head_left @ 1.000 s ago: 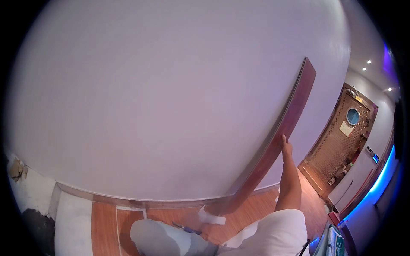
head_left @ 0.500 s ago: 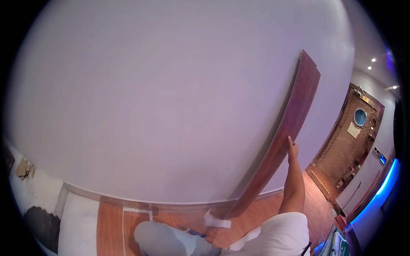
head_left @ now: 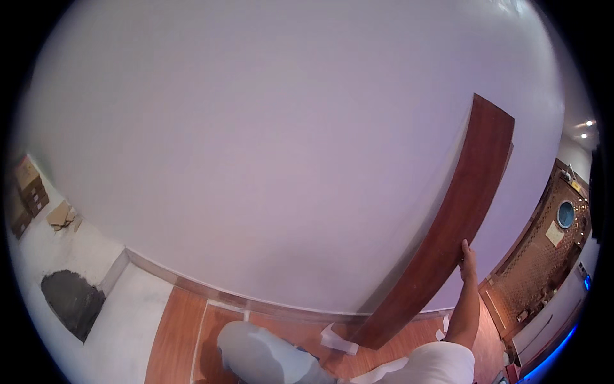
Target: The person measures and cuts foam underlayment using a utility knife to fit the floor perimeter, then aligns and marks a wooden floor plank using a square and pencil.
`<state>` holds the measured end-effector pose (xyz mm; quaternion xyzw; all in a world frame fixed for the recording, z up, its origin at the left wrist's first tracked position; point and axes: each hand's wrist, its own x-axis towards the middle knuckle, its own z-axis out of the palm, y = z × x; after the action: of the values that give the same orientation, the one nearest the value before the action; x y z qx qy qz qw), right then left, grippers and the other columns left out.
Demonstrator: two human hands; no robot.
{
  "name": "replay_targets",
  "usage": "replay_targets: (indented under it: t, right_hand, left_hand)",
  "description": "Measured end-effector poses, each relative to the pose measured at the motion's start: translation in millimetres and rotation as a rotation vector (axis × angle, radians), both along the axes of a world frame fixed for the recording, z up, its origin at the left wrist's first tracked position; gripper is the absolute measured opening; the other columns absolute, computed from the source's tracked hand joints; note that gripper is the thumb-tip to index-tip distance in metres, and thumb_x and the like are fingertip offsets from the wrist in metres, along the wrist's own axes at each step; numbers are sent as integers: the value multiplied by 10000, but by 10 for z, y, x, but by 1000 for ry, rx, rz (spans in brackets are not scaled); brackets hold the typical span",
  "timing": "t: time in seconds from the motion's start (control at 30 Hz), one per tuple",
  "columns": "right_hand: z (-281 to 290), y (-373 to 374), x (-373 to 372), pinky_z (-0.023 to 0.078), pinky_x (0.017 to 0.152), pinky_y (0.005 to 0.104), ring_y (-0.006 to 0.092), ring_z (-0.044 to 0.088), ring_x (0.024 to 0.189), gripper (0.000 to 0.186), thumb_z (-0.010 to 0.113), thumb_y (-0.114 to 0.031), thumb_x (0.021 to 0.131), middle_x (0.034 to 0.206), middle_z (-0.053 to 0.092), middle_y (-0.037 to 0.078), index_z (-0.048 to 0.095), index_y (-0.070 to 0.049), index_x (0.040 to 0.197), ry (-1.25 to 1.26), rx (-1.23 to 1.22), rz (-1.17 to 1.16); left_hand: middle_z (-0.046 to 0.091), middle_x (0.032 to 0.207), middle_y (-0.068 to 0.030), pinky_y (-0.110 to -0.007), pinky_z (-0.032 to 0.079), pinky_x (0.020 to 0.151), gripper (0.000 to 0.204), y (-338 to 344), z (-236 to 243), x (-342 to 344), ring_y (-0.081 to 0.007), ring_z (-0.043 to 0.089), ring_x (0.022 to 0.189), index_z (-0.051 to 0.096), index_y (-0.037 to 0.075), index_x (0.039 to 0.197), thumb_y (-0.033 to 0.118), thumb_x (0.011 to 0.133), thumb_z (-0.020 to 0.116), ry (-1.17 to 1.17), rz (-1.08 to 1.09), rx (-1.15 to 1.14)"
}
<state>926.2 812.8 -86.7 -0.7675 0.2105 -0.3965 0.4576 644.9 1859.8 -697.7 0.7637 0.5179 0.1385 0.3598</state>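
My right hand [head_left: 469, 259] grips the right edge of a long dark red-brown floor plank [head_left: 448, 224], thumb on its face and fingers mostly hidden behind. The plank leans at a slant, upper end against or near the white wall [head_left: 268, 160], lower end down by the floor. A sliver of what looks like a second plank [head_left: 510, 158] shows behind its upper right edge. Beside the plank's foot lies a crumpled white sheet [head_left: 339, 340]. My left hand is out of the picture.
Orange-brown planks [head_left: 174, 329] cover part of the floor along the baseboard [head_left: 211, 291]. Farther left are a dark grey patch [head_left: 73, 304], broken tan pieces [head_left: 61, 216] and stacked cardboard boxes [head_left: 29, 185]. My bent knee [head_left: 256, 349] is low in front. A patterned brown door [head_left: 543, 256] stands right.
The view has swung left, bringing boxes into sight. The gripped plank now shows a broader face and stands farther out over the piece behind it; my right hand still holds its edge.
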Motion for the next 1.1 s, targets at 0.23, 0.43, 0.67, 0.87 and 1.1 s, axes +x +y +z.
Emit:
replay_targets:
  t: [0.23,0.43,0.67,0.87,1.1]
  right_hand:
    - [-99,819,-217,525,897,332,165,656,979,470,672,-406,1033,1119,708,58,689,42,1178,-195,-248,93]
    - [-416,2060,138,350,634,312,84,438,744,429,710,-388,1017,796,513,-40,547,-55,801,-330,-401,121]
    - [-644,3459,902,328,573,360,108,389,695,641,779,-495,929,714,448,-53,422,-46,644,-186,-369,643]
    - [-874,4174,1234,474,637,353,145,549,722,432,763,-406,954,799,655,15,686,3,840,114,-404,986]
    - [-1221,4723,1441,503,687,291,98,580,782,391,790,-406,952,865,667,-47,764,-16,941,253,-201,1320]
  left_hand:
    - [681,979,-180,-393,499,854,229,-54,-86,-460,-292,632,897,652,-30,995,170,1044,551,-8,72,-20]
    - [695,1015,-190,-392,509,887,214,-87,-64,-709,-294,647,931,650,-39,1014,142,1048,542,-90,133,-23]
    - [712,1111,-205,-402,518,983,253,99,2255,942,-321,680,1068,677,-63,1155,137,1017,606,-553,-75,281]
    - [732,1132,-152,-391,540,933,261,-485,5411,2400,-325,698,1022,726,37,1220,154,997,658,-965,-424,773]
    - [697,1180,-161,-441,486,1030,360,-701,6996,3193,-355,631,1126,661,35,1321,220,1013,632,-981,-340,1103]
